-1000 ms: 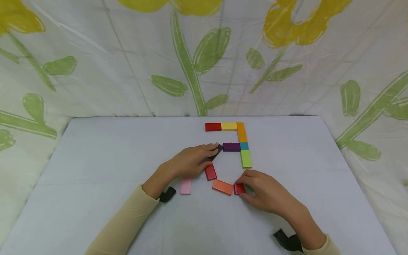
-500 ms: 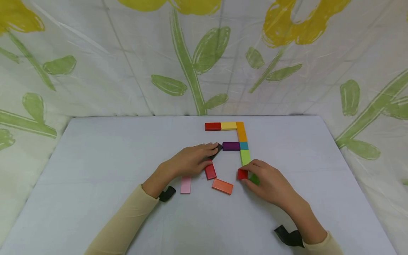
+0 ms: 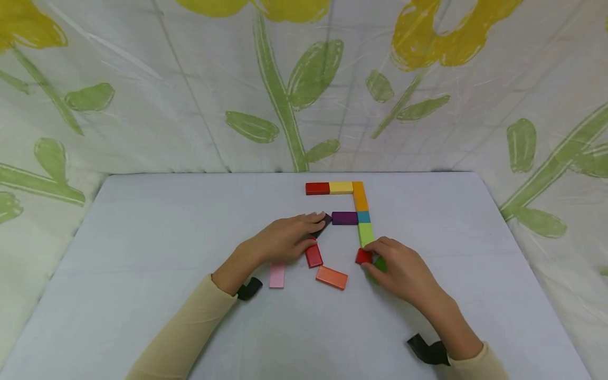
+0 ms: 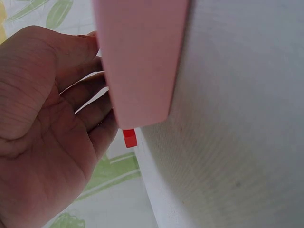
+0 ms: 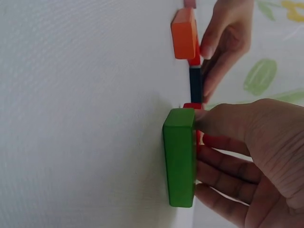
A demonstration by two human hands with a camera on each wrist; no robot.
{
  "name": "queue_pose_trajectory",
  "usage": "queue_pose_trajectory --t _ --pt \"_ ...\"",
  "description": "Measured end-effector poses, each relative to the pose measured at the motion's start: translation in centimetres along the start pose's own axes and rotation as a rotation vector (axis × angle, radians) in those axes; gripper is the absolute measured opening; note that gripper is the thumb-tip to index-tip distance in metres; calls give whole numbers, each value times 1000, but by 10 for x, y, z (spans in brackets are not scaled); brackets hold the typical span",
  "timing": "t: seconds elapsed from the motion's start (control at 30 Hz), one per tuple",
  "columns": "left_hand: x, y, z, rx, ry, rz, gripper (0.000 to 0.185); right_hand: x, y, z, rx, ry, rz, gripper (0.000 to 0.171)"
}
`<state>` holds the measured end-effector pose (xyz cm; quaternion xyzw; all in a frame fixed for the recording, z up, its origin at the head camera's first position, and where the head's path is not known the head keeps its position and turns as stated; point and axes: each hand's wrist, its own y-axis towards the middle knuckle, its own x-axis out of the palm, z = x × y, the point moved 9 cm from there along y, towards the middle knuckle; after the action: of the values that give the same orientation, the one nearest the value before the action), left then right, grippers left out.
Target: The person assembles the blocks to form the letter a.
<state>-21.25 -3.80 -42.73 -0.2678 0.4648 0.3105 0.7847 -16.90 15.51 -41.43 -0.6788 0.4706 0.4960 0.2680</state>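
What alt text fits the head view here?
On a white table, the right hand pinches a small red block below a light green block; the left hand touches a black block beside a purple block.

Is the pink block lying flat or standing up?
Lying flat. The pink block rests with its broad face on the white table, just below the left hand, which does not touch it.
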Motion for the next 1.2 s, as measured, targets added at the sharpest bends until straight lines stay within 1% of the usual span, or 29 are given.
queue_pose_trajectory --t 0.27,0.47,0.77,0.9,1.03,1.2 --pt "0 0 0 -7 -3 -5 53 0 -1 3 27 -9 -12 33" --pt "0 0 -1 -7 2 -7 53 -1 -2 5 49 6 -33 34" --pt "0 0 -1 -1 -3 -10 53 -2 -2 9 87 23 -38 32" --pt "-1 0 -1 -4 -1 -6 53 -2 -3 9 91 18 -40 36" --pt "-1 0 -1 -5 -5 -6 53 -7 -9 10 76 -2 -39 37" --pt "-2 1 1 0 -11 -9 53 -12 -21 5 -14 -18 -65 32"
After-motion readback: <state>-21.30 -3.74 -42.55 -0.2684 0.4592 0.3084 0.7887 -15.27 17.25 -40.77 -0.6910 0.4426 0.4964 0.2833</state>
